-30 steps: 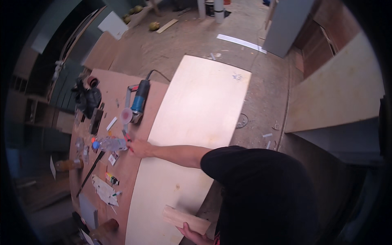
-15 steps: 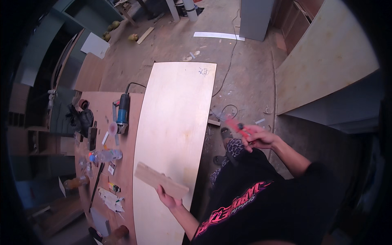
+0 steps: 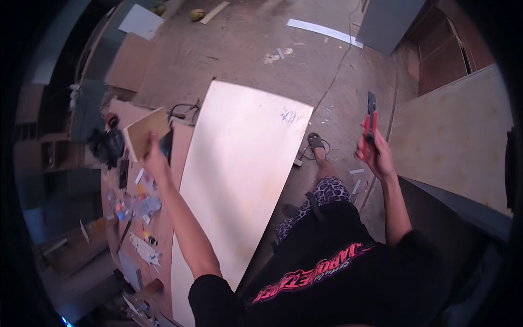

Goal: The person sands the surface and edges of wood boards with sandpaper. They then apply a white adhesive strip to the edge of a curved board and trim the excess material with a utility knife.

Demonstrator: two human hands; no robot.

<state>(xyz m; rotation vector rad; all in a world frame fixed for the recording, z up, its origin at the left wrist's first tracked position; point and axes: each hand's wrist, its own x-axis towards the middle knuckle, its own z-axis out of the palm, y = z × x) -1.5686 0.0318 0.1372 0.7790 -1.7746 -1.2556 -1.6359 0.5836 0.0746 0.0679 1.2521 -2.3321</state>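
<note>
My left hand point(image 3: 155, 155) grips a small flat piece of wood point(image 3: 140, 131), raised above the far part of the reddish-brown worktable point(image 3: 182, 133). In my right hand point(image 3: 378, 155) is a red-and-black utility knife point(image 3: 371, 117), its dark end pointing away from me. That hand is over the floor, to the right of the long pale wooden panel point(image 3: 239, 158). The panel lies between my two arms, its far end bearing a pen mark. Behind my left hand and the wood piece, the blue power tool on the table is mostly hidden.
A plastic bottle point(image 3: 148, 207), a black bag point(image 3: 104, 146) and a dark rod point(image 3: 126, 231) lie on the table. To the right stands a large pale panel point(image 3: 452, 131). A white strip point(image 3: 324, 32), a cable point(image 3: 338, 71) and scraps lie on the floor.
My left hand has carried the wood piece away from me and leftward, off the pale panel. My right hand has lifted the knife further out to the right. The view has shifted.
</note>
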